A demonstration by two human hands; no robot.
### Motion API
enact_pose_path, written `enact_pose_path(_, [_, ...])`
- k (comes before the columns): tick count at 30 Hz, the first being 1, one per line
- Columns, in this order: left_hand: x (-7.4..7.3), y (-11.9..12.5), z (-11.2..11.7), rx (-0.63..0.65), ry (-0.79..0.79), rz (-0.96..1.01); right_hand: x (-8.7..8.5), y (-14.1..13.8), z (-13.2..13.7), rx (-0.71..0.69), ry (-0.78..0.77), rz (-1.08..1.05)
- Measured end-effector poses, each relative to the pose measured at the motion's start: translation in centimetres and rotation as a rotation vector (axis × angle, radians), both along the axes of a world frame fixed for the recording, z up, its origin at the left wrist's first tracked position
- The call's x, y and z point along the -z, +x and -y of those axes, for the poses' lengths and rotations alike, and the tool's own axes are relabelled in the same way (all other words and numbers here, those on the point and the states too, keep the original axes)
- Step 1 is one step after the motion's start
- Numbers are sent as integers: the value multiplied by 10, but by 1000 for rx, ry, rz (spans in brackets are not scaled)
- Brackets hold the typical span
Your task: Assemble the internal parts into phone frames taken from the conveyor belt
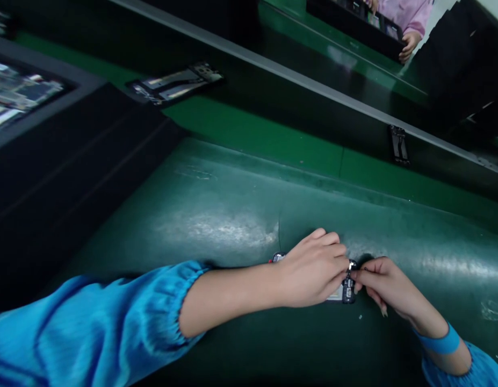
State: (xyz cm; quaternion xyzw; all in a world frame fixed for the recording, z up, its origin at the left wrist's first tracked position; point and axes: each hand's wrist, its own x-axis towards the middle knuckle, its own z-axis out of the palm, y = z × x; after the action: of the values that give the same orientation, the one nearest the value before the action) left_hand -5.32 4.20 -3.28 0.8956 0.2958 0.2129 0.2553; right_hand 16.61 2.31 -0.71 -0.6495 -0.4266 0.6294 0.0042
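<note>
A small phone-like device [347, 290] with its dark circuit end exposed lies on the green mat [216, 215]. My left hand [313, 269] lies over most of it, fingers curled and gripping it. My right hand [383, 285] meets it from the right, thumb and forefinger pinched together at the device's top end; whatever tiny part they hold is too small to name. Both arms wear blue sleeves.
A black tray [51, 140] with circuit boards stands at the left. Another opened device [176, 83] lies on the green conveyor belt behind, and a small black part [398, 144] sits further right. A co-worker's hand [408, 45] in a pink sleeve holds a black tray at top right.
</note>
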Motion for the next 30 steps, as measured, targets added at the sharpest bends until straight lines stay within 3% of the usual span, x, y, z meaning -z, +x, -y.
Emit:
enact_pose_path(8, [-2, 0, -1, -8, -92, 18, 0, -4, -2, 43, -10, 21])
enact_pose_path(15, [-7, 2, -5, -78, -153, -28, -6, -7, -14, -40, 32, 94])
enact_pose_path(30, [-2, 17, -7, -21, 42, -152, 1, -1, -15, -107, 34, 116])
